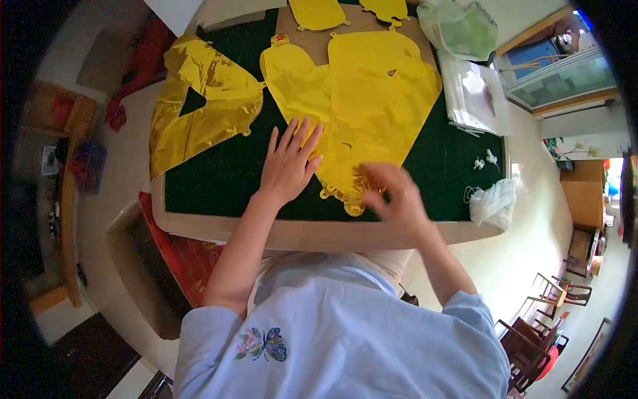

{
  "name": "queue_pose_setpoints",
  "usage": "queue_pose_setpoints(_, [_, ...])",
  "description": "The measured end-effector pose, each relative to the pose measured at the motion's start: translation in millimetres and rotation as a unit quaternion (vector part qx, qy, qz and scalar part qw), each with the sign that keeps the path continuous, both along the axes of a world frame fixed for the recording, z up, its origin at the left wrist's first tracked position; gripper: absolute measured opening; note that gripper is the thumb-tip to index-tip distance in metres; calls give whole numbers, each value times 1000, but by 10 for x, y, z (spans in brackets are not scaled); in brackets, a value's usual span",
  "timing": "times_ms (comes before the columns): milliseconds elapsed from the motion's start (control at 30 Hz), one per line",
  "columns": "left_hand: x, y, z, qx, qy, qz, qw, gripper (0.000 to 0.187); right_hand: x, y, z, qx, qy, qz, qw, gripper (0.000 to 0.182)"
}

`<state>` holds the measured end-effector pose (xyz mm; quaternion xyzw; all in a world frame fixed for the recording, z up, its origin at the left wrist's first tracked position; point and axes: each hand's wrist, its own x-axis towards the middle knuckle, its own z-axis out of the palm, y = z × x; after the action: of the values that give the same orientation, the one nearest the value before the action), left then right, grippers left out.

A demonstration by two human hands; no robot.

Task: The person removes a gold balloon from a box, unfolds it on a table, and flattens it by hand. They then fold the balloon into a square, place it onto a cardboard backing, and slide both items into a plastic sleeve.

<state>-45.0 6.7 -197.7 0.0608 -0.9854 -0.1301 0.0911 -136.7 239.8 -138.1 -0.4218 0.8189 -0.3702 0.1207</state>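
Note:
Flat yellow foil pieces cover the middle of the table; the large heart-like foil (379,86) narrows to a crinkled tip near the front edge. My left hand (290,163) lies on the foil's left side, palm down, fingers spread. Over the crinkled tip is my right hand (395,196), smeared by motion, with thumb and fingers curved; whether it touches or holds the foil cannot be made out. On the left lies a shiny gold foil letter shape (206,110) with a dark triangular hole.
More yellow foil pieces (318,13) lie at the far edge. Clear plastic packets (473,96) and a green-white bag (458,30) are at the right. Small white items (490,158) and a white plastic bag (493,205) sit near the right front corner of the green table top (206,193).

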Motion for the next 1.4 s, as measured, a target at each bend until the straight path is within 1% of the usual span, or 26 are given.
queue_pose_setpoints(67, [10,10,-17,-5,1,-2,1000,59,-430,-17,-177,-49,15,-117,992,35])
queue_pose_setpoints(100, [11,15,-20,-8,0,-2,1000,60,-780,-16,-263,-24,95,-138,986,34])
queue_pose_setpoints(133, [9,17,-15,-11,1,-1,1000,61,-1105,-56,-344,-6,133,-182,974,33])
queue_pose_setpoints(167, [6,22,2,-12,-6,-1,1000,63,-1516,-58,-532,-15,198,-183,963,32])
queue_pose_setpoints(200, [14,32,22,-14,-12,0,1000,64,-1822,-109,-582,-1,218,-197,956,33])
queue_pose_setpoints(233, [17,37,38,-15,-19,1,1000,65,-2102,-210,-535,37,209,-214,953,35])
queue_pose_setpoints(267, [12,32,44,-17,-18,-2,1000,66,-2267,-326,-429,64,246,-216,943,35])
queue_pose_setpoints(367, [16,21,30,-19,-14,-5,1000,69,-2757,-638,-352,123,210,-249,937,38])
queue_pose_setpoints(467, [26,21,13,-13,-6,-5,1000,70,-3243,-900,-527,257,154,-282,911,42])
queue_pose_setpoints(533, [27,17,30,-4,-7,-6,1000,71,-3748,-1038,-850,242,130,-291,916,42])
queue_pose_setpoints(567, [29,14,42,2,-7,-8,1000,72,-3764,-1107,-846,236,118,-296,918,43])
queue_pose_setpoints(600, [24,14,57,13,-5,-9,1000,73,-3782,-1140,-832,200,128,-280,930,41])
queue_pose_setpoints(667, [16,11,58,11,0,-8,1000,72,-3398,-1295,-343,131,148,-246,949,38])
queue_pose_setpoints(767, [12,12,52,12,-2,-9,1000,72,-3135,-1308,36,132,149,-227,953,35])
queue_pose_setpoints(800, [8,12,50,12,-4,-9,1000,71,-3092,-1282,102,164,126,-240,948,40])
queue_pose_setpoints(900, [13,4,41,16,1,-13,1000,71,-3145,-1083,-55,206,172,-266,926,45])
queue_pose_setpoints(1000, [13,-7,32,21,-5,-14,1000,72,-2899,-842,-274,76,280,-222,931,42])
queue_pose_setpoints(1067, [-13,-25,38,14,22,10,1000,73,-2158,-816,-282,34,312,-179,932,40])
queue_pose_setpoints(1100, [-30,-38,37,12,36,21,999,73,-1869,-733,-392,-33,327,-83,941,45])
queue_pose_setpoints(1133, [-59,-67,45,0,38,38,999,73,-1563,-682,-416,8,302,-53,952,48])
queue_pose_setpoints(1200, [-135,-168,63,-26,39,72,996,71,-1109,-644,-425,77,303,-25,950,48])
queue_pose_setpoints(1300, [-277,-314,1,-37,1,74,997,67,-954,-552,-558,90,271,29,958,48])
queue_pose_setpoints(1333, [-301,-326,-15,-37,-11,73,997,64,-951,-545,-584,91,260,27,961,49])
queue_pose_setpoints(1400, [-316,-327,-31,-41,-23,72,996,64,-956,-553,-587,89,266,34,959,49])
